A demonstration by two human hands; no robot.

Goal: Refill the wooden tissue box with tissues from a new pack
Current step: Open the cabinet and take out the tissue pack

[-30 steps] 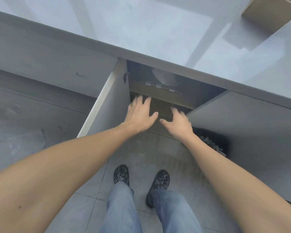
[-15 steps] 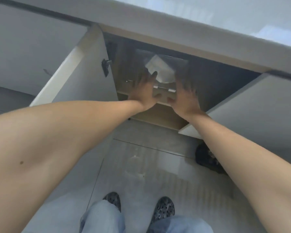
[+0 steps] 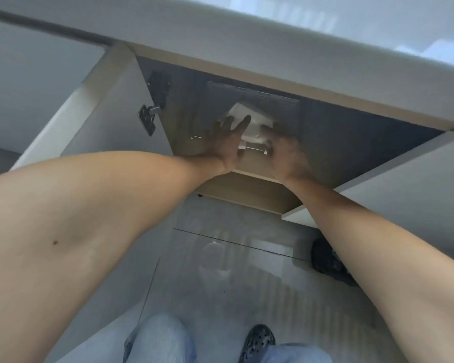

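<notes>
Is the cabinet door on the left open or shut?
Open: the left door swings outward, its hinge exposed, and both hands reach inside.

Two hands, left hand [image 3: 224, 142] and right hand [image 3: 286, 153], one tissue pack [image 3: 249, 124], two open cabinet doors [image 3: 89, 106].

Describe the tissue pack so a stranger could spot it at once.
Find the open cupboard under the grey counter, between its two swung-out doors. On the shelf inside, both hands reach for the tissue pack. It is the only bright white block there, wrapped in clear plastic, against the dark interior.
</notes>
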